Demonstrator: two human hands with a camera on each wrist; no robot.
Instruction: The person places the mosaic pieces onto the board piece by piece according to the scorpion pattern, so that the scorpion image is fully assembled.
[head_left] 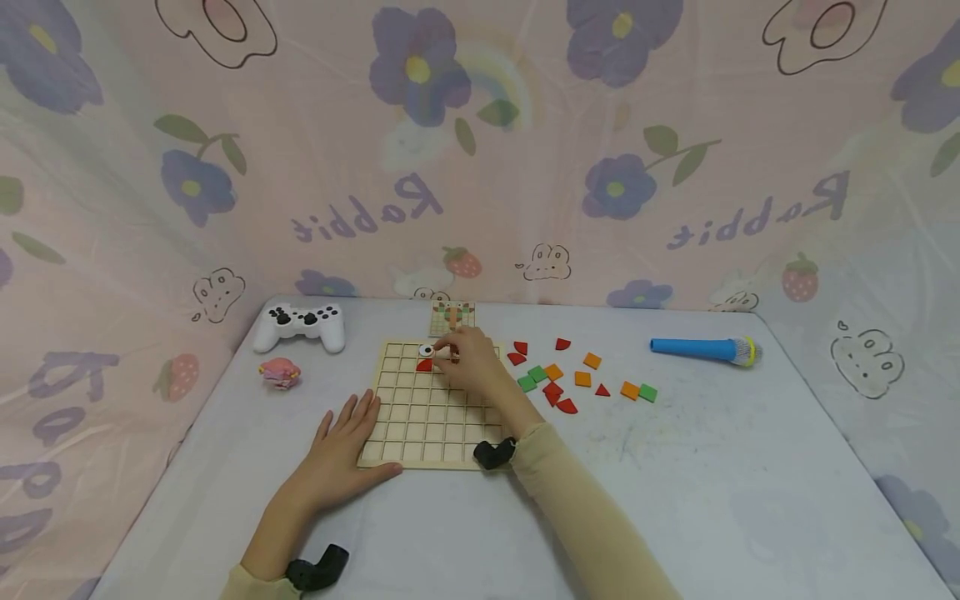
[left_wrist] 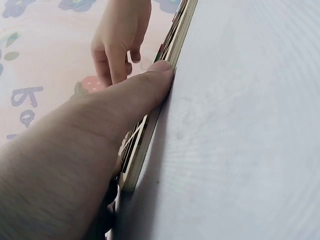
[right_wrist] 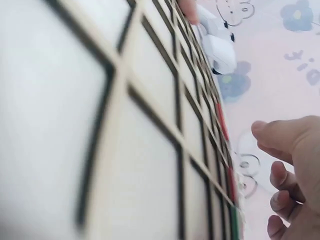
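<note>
A wooden grid board (head_left: 420,433) lies on the table. My left hand (head_left: 337,458) rests at its left front corner with fingers spread; the thumb (left_wrist: 160,67) touches the front edge. Over the board's far rows is my right hand (head_left: 472,362), fingers loosely bent, with nothing visible between thumb and fingers (right_wrist: 280,135). Beside its fingertips lies a white round piece with a black dot (head_left: 426,351). A red piece (head_left: 424,365) sits in the grid just below that disc. The right hand covers some cells behind it.
Loose red, orange and green pieces (head_left: 582,379) are scattered right of the board. A small pattern card (head_left: 452,318) lies behind it. Farther right is a blue toy microphone (head_left: 693,349). A white game controller (head_left: 300,325) and pink toy (head_left: 280,372) are at the left.
</note>
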